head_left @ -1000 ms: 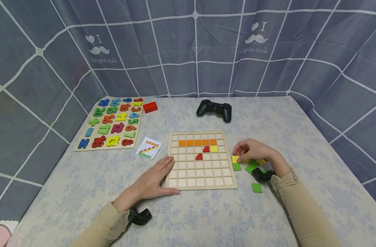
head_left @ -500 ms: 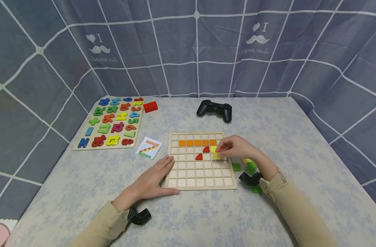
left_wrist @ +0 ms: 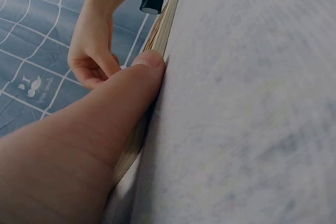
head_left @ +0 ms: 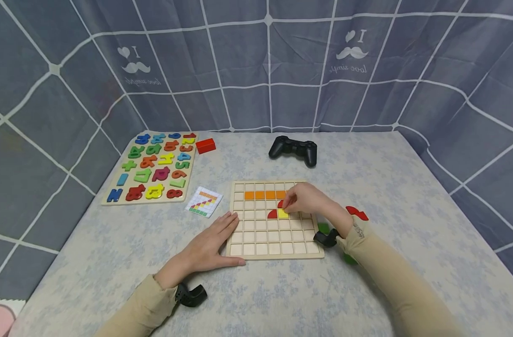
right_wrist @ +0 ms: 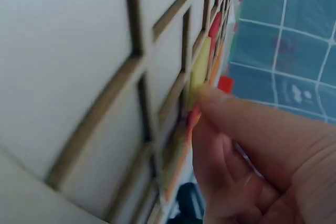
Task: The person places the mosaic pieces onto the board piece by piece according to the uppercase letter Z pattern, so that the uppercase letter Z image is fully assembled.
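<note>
My right hand (head_left: 308,201) is over the wooden grid board (head_left: 264,252), with thumb and finger pinching a yellow square tile (head_left: 283,214). The tile lies at a cell right of a red quarter-circle tile (head_left: 272,214); in the right wrist view my thumb is on the near end of the yellow tile (right_wrist: 199,66). Another red tile (head_left: 280,204) shows just above it, partly behind my fingers. A row of orange tiles (head_left: 259,195) fills cells higher up. My left hand (head_left: 210,243) rests along the board's left edge, fingers extended, thumb (left_wrist: 149,61) at the near edge.
A small pattern card (head_left: 203,202) lies left of the board. Beyond it are a number puzzle board (head_left: 143,185) and a red block (head_left: 205,145). A black game controller (head_left: 293,150) sits at the back. Red pieces (head_left: 357,213) and green tiles (head_left: 323,228) lie right, partly under my right arm.
My right hand has moved left from the loose tiles onto the board, carrying the yellow tile down to a cell beside the red quarter-circle. The left hand has stayed put.
</note>
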Demonstrator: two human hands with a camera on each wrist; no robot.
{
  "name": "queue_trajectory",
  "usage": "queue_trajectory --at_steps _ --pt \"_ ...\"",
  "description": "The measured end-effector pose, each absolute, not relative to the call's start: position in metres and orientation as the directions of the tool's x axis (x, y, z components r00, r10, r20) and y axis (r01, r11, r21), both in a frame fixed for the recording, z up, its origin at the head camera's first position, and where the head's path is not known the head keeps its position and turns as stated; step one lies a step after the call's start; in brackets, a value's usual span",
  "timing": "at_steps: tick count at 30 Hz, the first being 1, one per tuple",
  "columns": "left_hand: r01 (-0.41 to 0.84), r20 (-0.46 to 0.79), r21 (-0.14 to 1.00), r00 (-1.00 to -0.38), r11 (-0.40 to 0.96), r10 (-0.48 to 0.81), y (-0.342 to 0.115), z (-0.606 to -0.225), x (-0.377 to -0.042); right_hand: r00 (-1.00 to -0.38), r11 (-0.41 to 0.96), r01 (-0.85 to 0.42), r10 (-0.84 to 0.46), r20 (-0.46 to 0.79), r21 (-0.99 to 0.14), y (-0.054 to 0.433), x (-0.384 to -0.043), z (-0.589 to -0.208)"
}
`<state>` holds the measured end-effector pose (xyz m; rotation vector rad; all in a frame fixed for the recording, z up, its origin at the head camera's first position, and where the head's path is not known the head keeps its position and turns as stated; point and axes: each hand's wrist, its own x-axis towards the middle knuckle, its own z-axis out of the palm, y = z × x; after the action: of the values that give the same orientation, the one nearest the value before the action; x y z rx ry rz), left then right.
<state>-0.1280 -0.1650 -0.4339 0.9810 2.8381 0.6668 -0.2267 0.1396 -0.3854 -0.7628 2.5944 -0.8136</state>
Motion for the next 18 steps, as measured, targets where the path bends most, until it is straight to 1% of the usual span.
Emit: queue_trajectory --at_steps 2,5,13,18 --pt "0.570 0.073 0.421 -0.796 0.705 0.601 -0.165 -0.434 -0.128 -0.823 0.715 -0.411 -0.558 -0.107 -0.566 0.143 -0.223 -0.381" --pt "0.570 0.068 0.421 -0.796 0.706 0.602 -0.164 -0.434 -0.128 -0.842 0.722 -0.408 -0.534 -0.076 -0.560 0.156 -0.219 -0.375" --pt "0.573 0.072 0.420 -0.794 0.704 0.604 -0.165 -0.435 -0.128 -0.838 0.667 -0.392 -0.544 -0.054 -0.634 0.211 -0.211 -0.368" --pt "0.575 0.080 0.422 -0.793 0.701 0.603 -0.165 -0.435 -0.129 -0.854 0.650 -0.359 -0.518 -0.045 -0.669 0.239 -0.210 -0.374"
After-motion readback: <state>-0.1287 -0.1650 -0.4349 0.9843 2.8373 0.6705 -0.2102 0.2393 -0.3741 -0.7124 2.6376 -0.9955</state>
